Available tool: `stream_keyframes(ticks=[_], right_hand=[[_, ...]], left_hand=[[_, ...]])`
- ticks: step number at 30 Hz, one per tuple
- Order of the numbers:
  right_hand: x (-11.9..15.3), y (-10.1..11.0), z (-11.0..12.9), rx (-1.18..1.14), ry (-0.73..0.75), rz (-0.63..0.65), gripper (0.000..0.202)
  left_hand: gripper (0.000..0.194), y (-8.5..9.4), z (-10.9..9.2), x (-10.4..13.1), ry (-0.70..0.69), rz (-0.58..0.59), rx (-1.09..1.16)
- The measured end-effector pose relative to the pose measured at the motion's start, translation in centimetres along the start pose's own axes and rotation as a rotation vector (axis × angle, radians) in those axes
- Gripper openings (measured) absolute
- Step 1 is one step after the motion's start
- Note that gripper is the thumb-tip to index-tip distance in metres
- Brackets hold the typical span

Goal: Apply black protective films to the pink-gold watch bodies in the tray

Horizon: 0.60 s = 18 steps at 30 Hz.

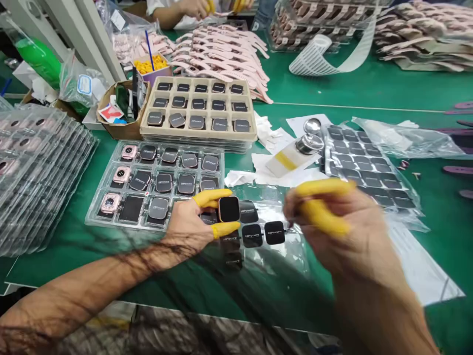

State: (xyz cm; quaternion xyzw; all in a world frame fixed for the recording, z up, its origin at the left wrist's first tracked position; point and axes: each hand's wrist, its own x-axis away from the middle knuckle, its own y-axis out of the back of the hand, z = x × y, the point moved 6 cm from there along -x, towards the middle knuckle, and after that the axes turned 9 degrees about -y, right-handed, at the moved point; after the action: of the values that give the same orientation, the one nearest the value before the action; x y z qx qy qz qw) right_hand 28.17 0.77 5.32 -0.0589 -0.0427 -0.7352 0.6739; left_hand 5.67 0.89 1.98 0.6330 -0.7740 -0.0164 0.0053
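Note:
My left hand (194,217), with yellow finger cots on thumb and forefinger, pinches a smartwatch body (229,209) by its edges, its dark screen facing up. To the right, my right hand (332,217) is raised over the table and blurred. Its fingers, two in yellow cots, are curled together; what they hold, if anything, I cannot make out. Below and between both hands lies a clear plastic sheet bearing black square screen films (274,232) with white lettering. Just left of my left hand is a clear tray (92,217) holding several watch bodies, some pink, some dark-faced.
Behind that tray stands a beige tray (199,134) of watches. A pump bottle (286,160) rests tilted on white paper beside a sheet of dark films (354,162). Stacked clear trays (44,182) are at left. Pink straps (218,49) and a co-worker's hands (197,7) are at the back.

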Motion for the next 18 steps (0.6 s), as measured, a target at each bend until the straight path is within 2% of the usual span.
stream_keyframes(ticks=[4,6,10,18], right_hand=[[0.6,-4.5,-3.8,-0.007,-0.265,0.128,0.027],[0.6,-5.4,-4.8,-0.054,-0.332,0.145,0.029],[0.4,-5.2,-5.1,-0.097,-0.357,0.088,0.030],[0.8,-5.2,-5.1,-0.081,-0.362,0.061,0.030]], left_hand=[[0.053,-0.1,-0.2,0.2,-0.012,0.096,-0.141],[0.052,-0.1,-0.3,0.2,-0.025,0.116,-0.204],[0.051,-0.1,-0.3,0.2,-0.067,0.117,-0.257],[0.051,-0.1,-0.6,0.4,-0.126,0.089,-0.280]])
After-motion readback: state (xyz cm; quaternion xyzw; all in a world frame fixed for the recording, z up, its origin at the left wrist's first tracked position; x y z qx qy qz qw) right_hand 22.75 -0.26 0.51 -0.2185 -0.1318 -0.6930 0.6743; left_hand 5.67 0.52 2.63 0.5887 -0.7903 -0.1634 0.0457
